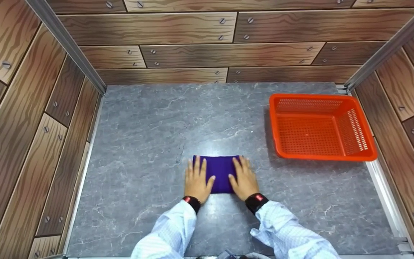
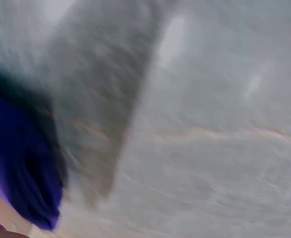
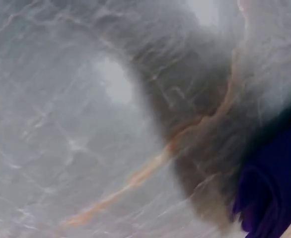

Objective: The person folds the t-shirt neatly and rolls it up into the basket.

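A dark purple cloth (image 1: 220, 175), folded into a small rectangle, lies flat on the table before the person. Over its left side rests the left hand (image 1: 197, 182), fingers straight and pointing away from the body. The right hand (image 1: 245, 180) lies the same way on the cloth's right side, its thumb turned inward. Both hands cover the side edges of the cloth in the head view. In the left wrist view, layered folds of the cloth (image 2: 21, 153) show at the left; the right wrist view has its folded edge (image 3: 277, 178) at the lower right.
An orange-red plastic basket (image 1: 307, 135) with perforated sides and nothing visible inside stands at the right. The grey marbled tabletop (image 1: 138, 144) is bounded by wood-patterned panels (image 1: 189, 28) at the back and both sides. Metal posts rise at the back corners.
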A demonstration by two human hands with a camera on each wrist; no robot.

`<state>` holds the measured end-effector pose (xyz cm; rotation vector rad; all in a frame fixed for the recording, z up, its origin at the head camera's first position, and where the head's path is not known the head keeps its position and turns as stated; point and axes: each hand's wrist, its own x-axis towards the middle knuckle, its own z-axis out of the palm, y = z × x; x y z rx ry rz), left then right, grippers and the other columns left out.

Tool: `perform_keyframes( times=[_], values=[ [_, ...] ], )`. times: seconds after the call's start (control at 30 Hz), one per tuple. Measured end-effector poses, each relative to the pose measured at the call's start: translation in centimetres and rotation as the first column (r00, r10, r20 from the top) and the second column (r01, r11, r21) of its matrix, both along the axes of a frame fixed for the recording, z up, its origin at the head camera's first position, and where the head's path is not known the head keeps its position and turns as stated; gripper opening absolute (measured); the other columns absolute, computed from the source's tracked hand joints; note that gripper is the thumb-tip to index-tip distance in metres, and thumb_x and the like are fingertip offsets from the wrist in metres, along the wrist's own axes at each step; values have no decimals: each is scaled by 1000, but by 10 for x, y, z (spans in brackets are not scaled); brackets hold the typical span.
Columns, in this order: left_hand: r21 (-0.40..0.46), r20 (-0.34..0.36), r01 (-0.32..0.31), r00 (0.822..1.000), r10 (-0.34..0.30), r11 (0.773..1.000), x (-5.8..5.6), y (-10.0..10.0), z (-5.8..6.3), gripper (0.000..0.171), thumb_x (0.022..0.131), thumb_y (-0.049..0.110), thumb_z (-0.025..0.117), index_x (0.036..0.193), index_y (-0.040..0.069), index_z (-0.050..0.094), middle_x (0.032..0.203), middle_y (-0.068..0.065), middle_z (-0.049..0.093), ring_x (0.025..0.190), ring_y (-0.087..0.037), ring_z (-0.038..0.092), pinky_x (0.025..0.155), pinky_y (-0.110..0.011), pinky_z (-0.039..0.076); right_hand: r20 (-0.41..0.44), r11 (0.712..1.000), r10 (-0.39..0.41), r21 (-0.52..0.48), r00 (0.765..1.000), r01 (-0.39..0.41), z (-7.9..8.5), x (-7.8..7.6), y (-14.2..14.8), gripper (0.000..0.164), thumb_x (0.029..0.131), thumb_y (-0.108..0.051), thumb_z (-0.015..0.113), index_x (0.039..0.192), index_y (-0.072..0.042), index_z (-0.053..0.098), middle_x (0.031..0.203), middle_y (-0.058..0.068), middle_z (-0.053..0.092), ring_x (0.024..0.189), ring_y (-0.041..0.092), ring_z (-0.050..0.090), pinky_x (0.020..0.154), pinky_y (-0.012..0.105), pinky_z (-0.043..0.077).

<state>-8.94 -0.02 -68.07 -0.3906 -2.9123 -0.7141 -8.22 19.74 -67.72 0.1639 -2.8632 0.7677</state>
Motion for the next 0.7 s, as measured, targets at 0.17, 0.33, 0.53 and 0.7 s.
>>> perform_keyframes(
  times=[0.17, 0.33, 0.53, 0.7],
  values=[
    [-73, 107, -8, 994, 16, 997, 2, 8, -14, 70, 91, 56, 36, 146, 15, 24, 154, -11, 15, 140, -35, 10, 108, -55, 17, 81, 991, 68, 111, 994, -77, -11, 3, -9, 62, 89, -34, 53, 142, -8, 34, 150, 15, 24, 137, 39, 18, 104, 59, 24],
    [-121, 191, -42, 979, 64, 992, 0, 5, -24, 75, 87, 65, 33, 148, 24, 18, 155, -9, 9, 141, -35, 6, 109, -55, 14, 143, 989, 68, 122, 987, -85, -19, 3, -9, 62, 92, -38, 48, 144, -9, 31, 151, 15, 21, 139, 35, 16, 107, 59, 17],
    [-158, 181, -59, 980, 88, 986, 5, 6, -33, 78, 85, 68, 33, 148, 26, 16, 155, -7, 7, 140, -37, 6, 109, -56, 13, 160, 989, 83, 105, 984, -101, -24, 7, -5, 62, 93, -42, 45, 144, -10, 29, 152, 14, 19, 139, 35, 15, 105, 61, 15],
    [-139, 190, -55, 978, 81, 989, 4, 6, -33, 76, 86, 67, 32, 148, 25, 17, 155, -7, 7, 140, -38, 7, 109, -56, 13, 185, 995, 101, 4, 978, -104, -20, 6, 0, 61, 93, -40, 46, 143, -9, 32, 151, 14, 22, 139, 35, 16, 105, 61, 16]
  ],
)
